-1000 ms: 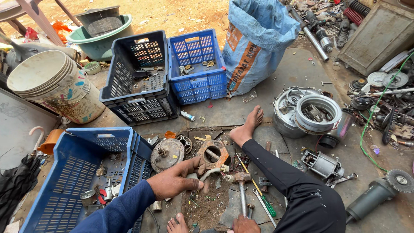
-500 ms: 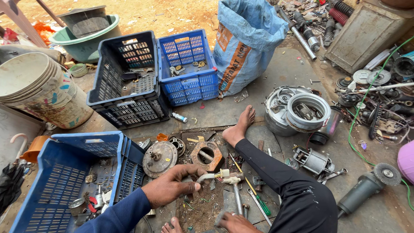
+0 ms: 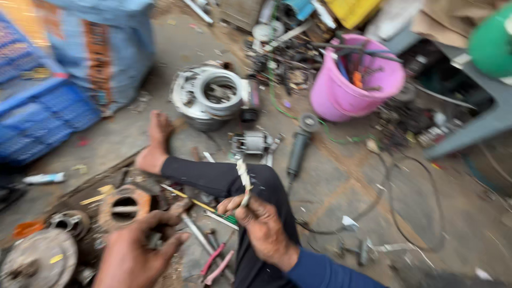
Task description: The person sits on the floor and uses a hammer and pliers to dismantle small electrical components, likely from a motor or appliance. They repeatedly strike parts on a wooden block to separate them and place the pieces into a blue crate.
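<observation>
My right hand [image 3: 261, 224] is raised over my black-trousered leg [image 3: 213, 178] and grips a thin whitish, bent strip of metal [image 3: 244, 178] that sticks up from its fingers. At the lower left, my left hand [image 3: 136, 248] hovers with curled fingers beside a rusty round motor housing [image 3: 124, 205]. A small dark piece [image 3: 155, 240] shows between its fingers, but blur hides whether the hand grips it. A round grey metal cover [image 3: 40, 261] lies left of that hand. My bare foot [image 3: 154, 141] rests on the concrete.
Red-handled pliers [image 3: 216, 264] and a screwdriver [image 3: 200, 204] lie by my leg. Beyond it are a small motor [image 3: 253, 143], an angle grinder [image 3: 298, 146], a large metal ring assembly [image 3: 210, 96], a pink bucket [image 3: 341, 98], a blue crate [image 3: 37, 117] and a blue sack [image 3: 101, 48].
The view has swung to the right and closer. My right hand has lifted the whitish strip off the ground to above my leg. My left hand has come off the parts.
</observation>
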